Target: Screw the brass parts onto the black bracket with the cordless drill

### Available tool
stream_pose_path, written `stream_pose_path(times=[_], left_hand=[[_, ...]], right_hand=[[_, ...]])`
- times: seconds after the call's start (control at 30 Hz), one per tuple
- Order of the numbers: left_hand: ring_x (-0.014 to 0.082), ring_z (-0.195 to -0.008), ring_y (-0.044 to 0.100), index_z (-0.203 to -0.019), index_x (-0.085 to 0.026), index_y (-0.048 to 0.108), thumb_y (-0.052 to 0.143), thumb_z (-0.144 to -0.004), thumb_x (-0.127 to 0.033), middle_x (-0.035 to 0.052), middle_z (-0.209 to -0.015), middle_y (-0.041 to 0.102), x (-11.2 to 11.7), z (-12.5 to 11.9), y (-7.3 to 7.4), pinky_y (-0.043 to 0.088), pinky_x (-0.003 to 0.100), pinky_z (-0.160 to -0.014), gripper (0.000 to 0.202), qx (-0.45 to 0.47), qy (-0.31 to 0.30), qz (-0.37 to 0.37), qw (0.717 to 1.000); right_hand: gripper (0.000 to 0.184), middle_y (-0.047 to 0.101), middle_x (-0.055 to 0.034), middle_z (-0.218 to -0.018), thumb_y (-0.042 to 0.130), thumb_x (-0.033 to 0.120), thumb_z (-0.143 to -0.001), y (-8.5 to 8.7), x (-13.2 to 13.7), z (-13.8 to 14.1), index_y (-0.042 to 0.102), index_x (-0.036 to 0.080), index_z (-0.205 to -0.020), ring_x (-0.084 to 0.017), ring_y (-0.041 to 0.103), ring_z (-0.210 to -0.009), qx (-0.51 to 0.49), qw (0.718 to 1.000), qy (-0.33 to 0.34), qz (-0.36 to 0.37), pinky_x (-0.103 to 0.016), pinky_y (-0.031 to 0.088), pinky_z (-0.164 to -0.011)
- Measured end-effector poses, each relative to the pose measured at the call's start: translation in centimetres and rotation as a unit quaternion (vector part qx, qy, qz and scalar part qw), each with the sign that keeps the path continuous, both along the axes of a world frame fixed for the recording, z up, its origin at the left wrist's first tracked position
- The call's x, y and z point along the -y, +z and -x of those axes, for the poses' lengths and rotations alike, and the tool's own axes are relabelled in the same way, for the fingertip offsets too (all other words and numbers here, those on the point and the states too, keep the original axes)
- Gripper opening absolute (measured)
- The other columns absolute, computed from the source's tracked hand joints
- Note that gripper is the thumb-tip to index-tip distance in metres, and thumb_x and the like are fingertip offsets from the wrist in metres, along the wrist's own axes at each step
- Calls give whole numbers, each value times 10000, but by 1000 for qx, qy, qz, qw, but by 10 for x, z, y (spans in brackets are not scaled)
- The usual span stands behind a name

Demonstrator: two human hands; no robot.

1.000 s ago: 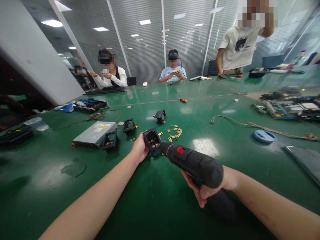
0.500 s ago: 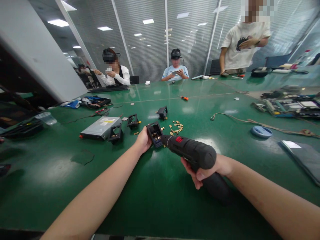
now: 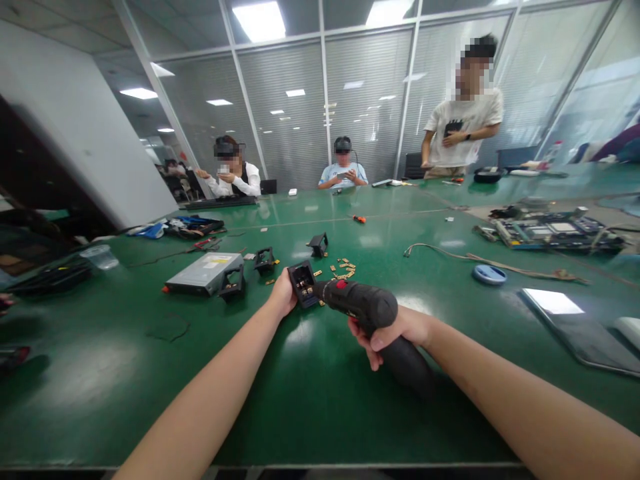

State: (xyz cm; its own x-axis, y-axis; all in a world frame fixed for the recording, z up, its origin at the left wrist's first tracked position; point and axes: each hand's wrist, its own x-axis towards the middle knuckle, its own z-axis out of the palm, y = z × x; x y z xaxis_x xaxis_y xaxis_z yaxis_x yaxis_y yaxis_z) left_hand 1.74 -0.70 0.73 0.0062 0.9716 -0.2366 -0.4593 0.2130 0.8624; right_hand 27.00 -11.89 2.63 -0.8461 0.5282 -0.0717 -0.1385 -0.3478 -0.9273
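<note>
My left hand [image 3: 284,294] grips a black plastic socket housing [image 3: 302,275] by its left side, with brass-coloured parts showing inside its open face. In my right hand [image 3: 383,333] is a black cordless drill [image 3: 360,303] with a red switch on top. The drill's front end points left at the housing's right edge; whether its tip touches anything inside I cannot tell. Just beyond the housing lie several small brass plates [image 3: 345,273]. Similar black plastic frames stand near it: one behind [image 3: 317,245], two to the left, including a nearer frame [image 3: 232,285].
A silver optical drive [image 3: 203,272] lies at the left. On the right are a blue round lid [image 3: 489,275], a cable [image 3: 465,257], a circuit board [image 3: 550,230] and a dark flat tablet-like device [image 3: 585,333]. An orange screwdriver [image 3: 359,219] lies farther back. Three people are across the green table [image 3: 280,413].
The camera view has tilted upward and shifted a little right. The drill and housing remain held close together, with the drill's angle almost the same.
</note>
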Motion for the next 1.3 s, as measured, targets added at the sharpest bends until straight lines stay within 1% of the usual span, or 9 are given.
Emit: stream_pose_path(times=[0.1,0.23,0.37,0.57,0.67,0.77,0.93,1.1,1.3], left_hand=[[209,-597,698,-911,-135,668,383,-954,-322,90,-691,713,3,0,1,579,316,-607,344,-10,18,-4,1000],[223,-641,721,-921,-124,674,423,-942,-298,110,-743,736,6,4,2,592,332,-638,307,-27,31,-1,999],[247,-682,739,-976,-111,688,403,-956,-308,138,-791,752,7,13,3,595,354,-654,347,-34,-1,-1,999],[263,-716,748,-963,-97,704,374,-971,-353,173,-834,762,5,18,1,592,358,-670,418,-45,-28,3,999],[266,-726,749,-960,-91,711,375,-968,-350,177,-852,764,5,18,2,592,360,-677,424,-54,-31,-4,998],[270,-740,748,-946,-82,715,360,-969,-345,182,-860,763,6,18,3,594,368,-693,443,-52,-38,-5,998],[256,-707,736,-942,-89,710,364,-971,-358,165,-822,759,6,17,3,589,354,-671,439,-58,-30,-2,998],[255,-711,737,-986,-100,706,393,-957,-377,145,-818,759,7,13,4,593,359,-673,420,-42,-18,17,999],[248,-688,725,-1025,-117,697,452,-925,-347,102,-784,748,4,10,4,598,379,-694,350,-13,20,30,999]], right_hand=[[379,698,-17,-680,828,173,-594,0,0,1,614,116,-901,-228,732,-548,3,1000,1,-5,-290,589,-507],[398,685,-10,-660,838,191,-595,-2,-1,1,604,123,-910,-238,738,-560,19,1000,8,-16,-278,578,-498],[430,674,-1,-653,864,201,-581,3,1,3,587,130,-902,-232,732,-558,36,999,13,-15,-276,569,-509],[479,691,-18,-718,901,211,-573,11,3,7,606,120,-939,-210,729,-577,81,996,30,-36,-274,569,-540],[442,724,-50,-769,892,235,-592,12,2,6,618,118,-918,-202,732,-591,100,994,47,-28,-279,576,-556],[379,737,-81,-728,857,279,-622,11,0,4,624,110,-868,-206,730,-599,118,990,76,-14,-284,576,-563],[542,739,-52,-669,835,256,-618,11,-2,2,588,136,-1086,-221,724,-560,81,994,74,-14,-289,563,-534],[471,726,-41,-662,801,241,-598,9,-6,0,627,113,-1016,-215,724,-558,63,995,72,-8,-271,556,-531],[501,713,-37,-721,749,216,-617,-2,-14,-10,676,81,-1094,-217,737,-621,19,999,47,-18,-283,574,-560]])
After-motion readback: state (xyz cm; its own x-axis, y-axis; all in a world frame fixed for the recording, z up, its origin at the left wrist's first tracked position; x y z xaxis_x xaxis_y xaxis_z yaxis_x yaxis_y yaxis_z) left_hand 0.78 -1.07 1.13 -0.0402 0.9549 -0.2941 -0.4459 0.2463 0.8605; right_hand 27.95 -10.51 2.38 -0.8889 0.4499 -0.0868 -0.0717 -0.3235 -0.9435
